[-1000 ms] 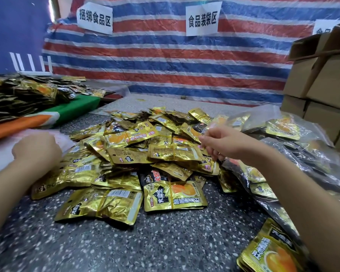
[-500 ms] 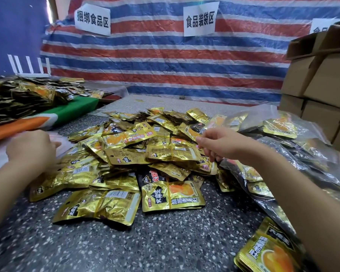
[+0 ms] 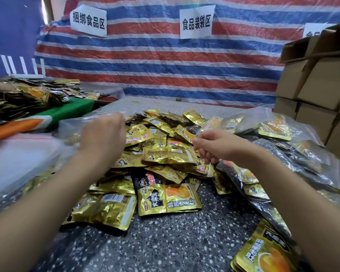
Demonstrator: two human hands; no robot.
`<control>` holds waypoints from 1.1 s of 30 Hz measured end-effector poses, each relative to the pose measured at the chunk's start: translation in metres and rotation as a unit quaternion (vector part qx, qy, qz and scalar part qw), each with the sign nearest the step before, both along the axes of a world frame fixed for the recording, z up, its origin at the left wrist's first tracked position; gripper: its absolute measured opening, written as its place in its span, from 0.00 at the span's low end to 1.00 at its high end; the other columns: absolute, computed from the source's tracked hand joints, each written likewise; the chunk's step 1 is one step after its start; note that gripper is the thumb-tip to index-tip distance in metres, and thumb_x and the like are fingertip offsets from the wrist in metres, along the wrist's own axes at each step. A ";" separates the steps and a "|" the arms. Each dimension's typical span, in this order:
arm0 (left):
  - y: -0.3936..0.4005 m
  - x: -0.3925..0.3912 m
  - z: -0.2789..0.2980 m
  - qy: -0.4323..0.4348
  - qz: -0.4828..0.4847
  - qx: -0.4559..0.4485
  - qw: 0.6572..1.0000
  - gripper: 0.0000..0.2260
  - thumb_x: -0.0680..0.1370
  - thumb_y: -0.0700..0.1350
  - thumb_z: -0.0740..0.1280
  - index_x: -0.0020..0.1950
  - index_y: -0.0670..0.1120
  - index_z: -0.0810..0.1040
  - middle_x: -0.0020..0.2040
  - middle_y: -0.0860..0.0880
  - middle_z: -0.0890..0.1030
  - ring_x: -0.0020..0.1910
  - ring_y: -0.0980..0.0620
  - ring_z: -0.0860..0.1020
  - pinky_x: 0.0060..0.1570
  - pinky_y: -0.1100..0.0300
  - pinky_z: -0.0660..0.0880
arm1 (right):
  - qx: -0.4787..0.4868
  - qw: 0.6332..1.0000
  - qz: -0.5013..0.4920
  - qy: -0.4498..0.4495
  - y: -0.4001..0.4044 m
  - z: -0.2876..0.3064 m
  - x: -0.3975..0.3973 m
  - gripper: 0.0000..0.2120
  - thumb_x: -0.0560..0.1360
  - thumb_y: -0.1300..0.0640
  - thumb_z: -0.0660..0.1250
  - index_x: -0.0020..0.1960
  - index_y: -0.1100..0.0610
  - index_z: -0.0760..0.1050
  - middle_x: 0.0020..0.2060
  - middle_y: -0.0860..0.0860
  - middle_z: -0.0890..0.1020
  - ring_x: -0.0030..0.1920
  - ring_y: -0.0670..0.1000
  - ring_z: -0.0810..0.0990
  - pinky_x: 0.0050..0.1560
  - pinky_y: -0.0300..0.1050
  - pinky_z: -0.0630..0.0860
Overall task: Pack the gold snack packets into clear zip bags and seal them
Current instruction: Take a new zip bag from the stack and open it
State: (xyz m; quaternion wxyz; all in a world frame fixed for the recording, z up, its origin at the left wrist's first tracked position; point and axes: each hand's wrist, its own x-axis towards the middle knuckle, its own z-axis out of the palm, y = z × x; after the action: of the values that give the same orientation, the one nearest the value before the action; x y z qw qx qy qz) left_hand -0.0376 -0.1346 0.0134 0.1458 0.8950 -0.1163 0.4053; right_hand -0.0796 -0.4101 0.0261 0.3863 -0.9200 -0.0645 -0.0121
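A heap of gold snack packets (image 3: 165, 154) covers the middle of the speckled table (image 3: 165, 242). My left hand (image 3: 104, 134) is raised over the heap's left side and grips an empty clear zip bag (image 3: 75, 126), which is blurred by motion. My right hand (image 3: 214, 146) hovers over the heap's right side with fingers loosely curled and nothing in them. A flat stack of empty clear zip bags (image 3: 18, 154) lies at the left. Filled clear bags (image 3: 283, 158) of packets are piled at the right.
Stacked cardboard boxes (image 3: 312, 85) stand at the back right. A second pile of packets (image 3: 18, 99) lies on a green and orange cloth (image 3: 71, 112) at the far left. One packet (image 3: 263, 254) sits near the front right edge. A striped tarp forms the back wall.
My left hand has lifted from the bag stack and swung right over the heap, bringing a clear bag with it. My right hand has barely moved.
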 end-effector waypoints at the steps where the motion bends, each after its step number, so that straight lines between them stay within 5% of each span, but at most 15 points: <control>1: -0.018 -0.004 0.001 -0.004 -0.033 -0.009 0.999 0.12 0.83 0.43 0.58 0.46 0.40 0.77 0.31 0.44 0.73 0.29 0.44 0.69 0.30 0.56 0.60 | 0.012 1.000 0.002 0.005 0.000 0.000 0.000 0.15 0.82 0.48 0.61 0.46 0.57 0.78 0.28 0.46 0.80 0.31 0.46 0.79 0.31 0.39 0.74; 7: -0.087 -0.025 -0.024 0.000 -0.212 -0.073 0.975 0.12 0.84 0.45 0.56 0.52 0.42 0.77 0.33 0.47 0.75 0.31 0.47 0.72 0.29 0.53 0.67 | 0.148 0.986 -0.044 0.056 0.004 0.000 0.005 0.28 0.82 0.37 0.53 0.49 0.61 0.77 0.31 0.51 0.82 0.31 0.49 0.80 0.30 0.41 0.74; 13: -0.099 -0.037 -0.042 0.028 -0.307 -0.067 0.949 0.15 0.84 0.48 0.55 0.57 0.43 0.79 0.42 0.46 0.82 0.40 0.44 0.78 0.39 0.47 0.74 | 0.197 0.969 -0.112 0.104 0.006 0.000 0.002 0.35 0.80 0.31 0.49 0.49 0.62 0.77 0.29 0.53 0.82 0.27 0.50 0.80 0.27 0.41 0.75; 16: -0.102 -0.043 -0.044 0.051 -0.323 -0.034 0.944 0.17 0.84 0.51 0.52 0.60 0.46 0.78 0.48 0.48 0.83 0.45 0.46 0.79 0.43 0.48 0.75 | 0.196 0.966 -0.138 0.098 0.008 0.000 0.001 0.30 0.80 0.35 0.53 0.45 0.61 0.76 0.26 0.52 0.80 0.25 0.50 0.79 0.26 0.40 0.74; 20: -0.105 -0.047 -0.046 0.108 -0.337 0.005 0.935 0.18 0.84 0.52 0.53 0.71 0.50 0.72 0.63 0.51 0.79 0.59 0.48 0.77 0.55 0.50 0.74 | 0.217 0.964 -0.151 0.037 0.010 0.001 -0.002 0.13 0.82 0.55 0.60 0.42 0.61 0.72 0.25 0.53 0.76 0.22 0.48 0.75 0.24 0.38 0.70; 25: -0.100 -0.051 -0.044 0.162 -0.323 0.008 0.933 0.34 0.77 0.67 0.44 0.78 0.51 0.60 0.75 0.53 0.67 0.72 0.54 0.65 0.67 0.59 0.64 | 0.331 0.934 -0.131 -0.011 -0.001 0.010 -0.003 0.09 0.82 0.60 0.62 0.44 0.61 0.73 0.30 0.51 0.74 0.28 0.47 0.71 0.28 0.37 0.71; 29: -0.096 -0.051 -0.040 0.143 -0.290 -0.015 0.946 0.35 0.76 0.66 0.42 0.76 0.49 0.63 0.73 0.51 0.69 0.71 0.53 0.66 0.65 0.58 0.65 | 0.377 0.883 -0.226 -0.162 -0.017 0.024 -0.005 0.08 0.82 0.57 0.63 0.46 0.60 0.76 0.36 0.51 0.77 0.36 0.47 0.76 0.37 0.38 0.76; 33: -0.096 -0.047 -0.041 0.061 -0.281 -0.067 0.955 0.21 0.83 0.57 0.52 0.63 0.46 0.76 0.57 0.50 0.79 0.55 0.51 0.77 0.50 0.55 0.73 | 0.033 0.827 -0.210 -0.521 -0.026 0.025 -0.008 0.07 0.82 0.59 0.64 0.50 0.62 0.78 0.37 0.50 0.79 0.35 0.44 0.76 0.37 0.31 0.73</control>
State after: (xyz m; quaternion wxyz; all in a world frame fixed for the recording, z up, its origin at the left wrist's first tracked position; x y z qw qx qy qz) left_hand -0.0845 -0.2302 -0.0272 0.3201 0.8374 -0.3271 0.2988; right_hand -0.0873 -0.4361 0.0515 0.3137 -0.7550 -0.0612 -0.5725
